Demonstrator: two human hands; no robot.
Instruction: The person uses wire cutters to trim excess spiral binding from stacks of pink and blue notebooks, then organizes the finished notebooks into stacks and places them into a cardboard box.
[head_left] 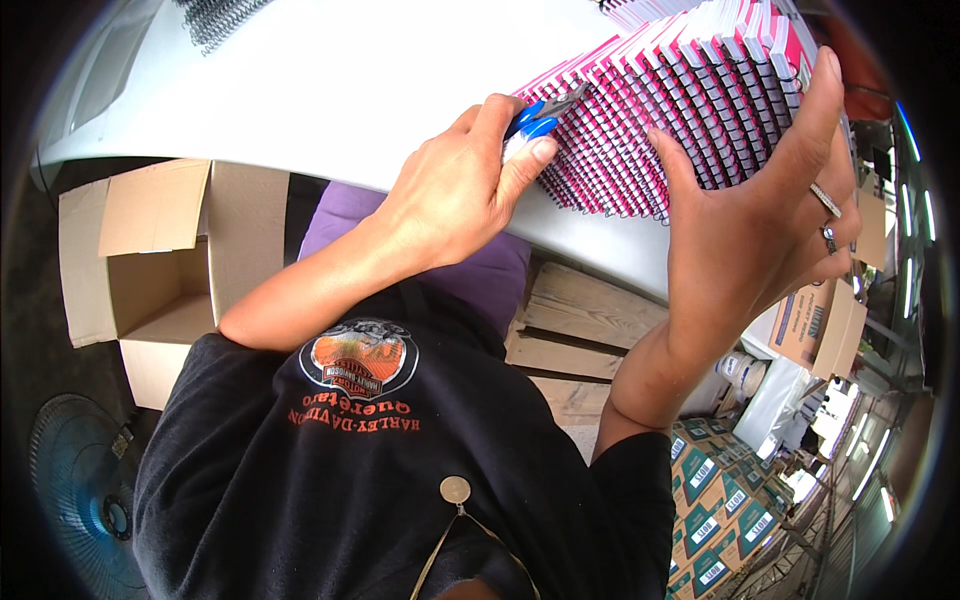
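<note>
Clasping blue-handled pliers point(537, 127) in left grip point(465, 180), right grip point(755, 220) spread by coil-bound books point(625, 130), white table point(350, 90), carton point(150, 210), fan point(80, 490)

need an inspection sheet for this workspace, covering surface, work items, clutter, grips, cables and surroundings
Surface: white table, glare washing out detail
Work items: row of spiral-bound notebooks with pink covers, coils facing the person; blue-handled pliers pointed at the coils
Clutter: dark wire coils at the table's far left
Grips: left grip closed around the pliers; right grip spread open at the notebooks, contact unclear
Cables: nothing seen clearly
Surroundings: open cardboard box and blue fan at left; wooden slats below the table; stacked green-and-brown cartons lower right
</note>
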